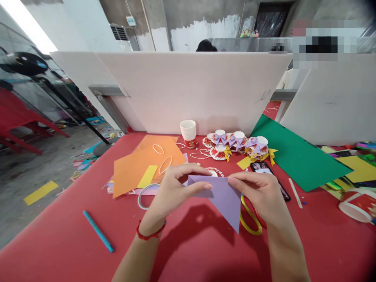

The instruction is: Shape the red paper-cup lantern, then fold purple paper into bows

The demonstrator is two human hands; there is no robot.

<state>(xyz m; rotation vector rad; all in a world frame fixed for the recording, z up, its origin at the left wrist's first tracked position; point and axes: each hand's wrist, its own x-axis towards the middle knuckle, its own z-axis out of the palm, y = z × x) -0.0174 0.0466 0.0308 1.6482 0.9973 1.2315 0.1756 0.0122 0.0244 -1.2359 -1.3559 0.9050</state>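
Observation:
A folded sheet of purple paper (pixel 225 197) hangs between my two hands above the red table, one pointed corner facing down toward me. My left hand (pixel 182 186) pinches its left end between thumb and fingers. At the top right edge, my right hand (pixel 255 188) grips the paper with thumb and forefinger. Scissors with yellow and red handles (pixel 251 219) lie under the paper and my right hand, their blades hidden. Just behind the paper is a small red-and-white paper-cup piece (pixel 214 171), partly covered.
Orange sheets (pixel 126 172) and a tape roll (pixel 143 197) lie left, with a teal pen (pixel 98 231) nearer. Stacked paper cups (pixel 188 133) and bow-trimmed cup pieces (pixel 237 141) stand behind. A phone (pixel 264 170), green sheet (pixel 299 152) and tipped cup (pixel 357 205) are right.

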